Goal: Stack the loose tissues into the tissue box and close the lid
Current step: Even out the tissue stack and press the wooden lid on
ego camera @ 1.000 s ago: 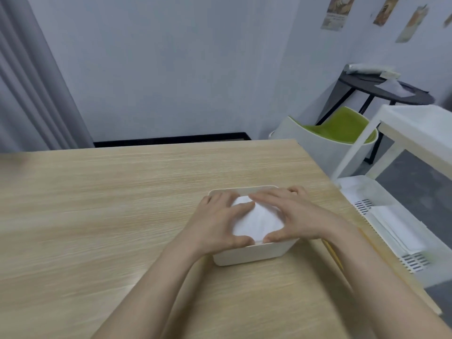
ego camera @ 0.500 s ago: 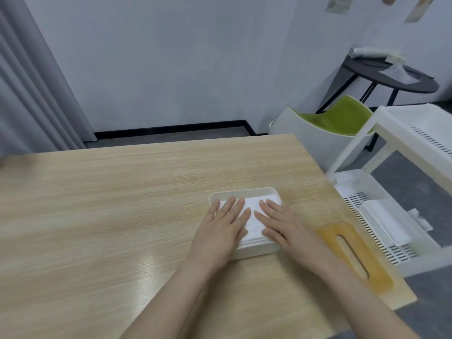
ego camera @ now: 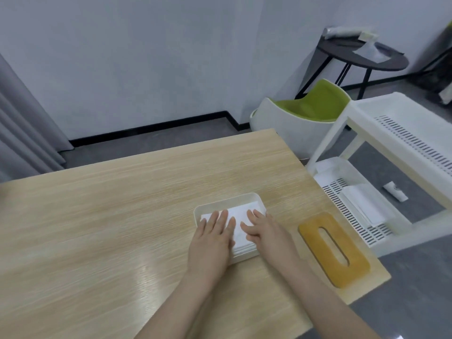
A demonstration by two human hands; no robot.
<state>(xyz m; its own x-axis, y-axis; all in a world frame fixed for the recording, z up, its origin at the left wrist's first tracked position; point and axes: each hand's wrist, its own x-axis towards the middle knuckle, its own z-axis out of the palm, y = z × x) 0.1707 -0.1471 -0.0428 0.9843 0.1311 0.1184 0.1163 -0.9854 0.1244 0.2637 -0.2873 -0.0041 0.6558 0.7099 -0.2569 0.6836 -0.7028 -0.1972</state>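
A white open tissue box (ego camera: 226,203) sits on the wooden table (ego camera: 122,216) right of centre. A stack of white tissues (ego camera: 241,216) lies inside it. My left hand (ego camera: 211,238) rests flat on the left half of the stack, fingers spread. My right hand (ego camera: 265,231) rests flat on the right half, palm down. Neither hand grips anything. The wooden lid (ego camera: 333,248), amber with a long slot, lies flat on the table to the right of the box, near the table's right edge.
A white slatted rack (ego camera: 401,152) stands right of the table, with white sheets on its lower shelf. Behind it are a green and white chair (ego camera: 300,116) and a dark round side table (ego camera: 362,55). A grey curtain (ego camera: 22,133) hangs at the left.
My hands went from cupping the tissues with curled fingers to lying flat on the stack. The view has tilted and pulled back, so the lid on the right came into sight.
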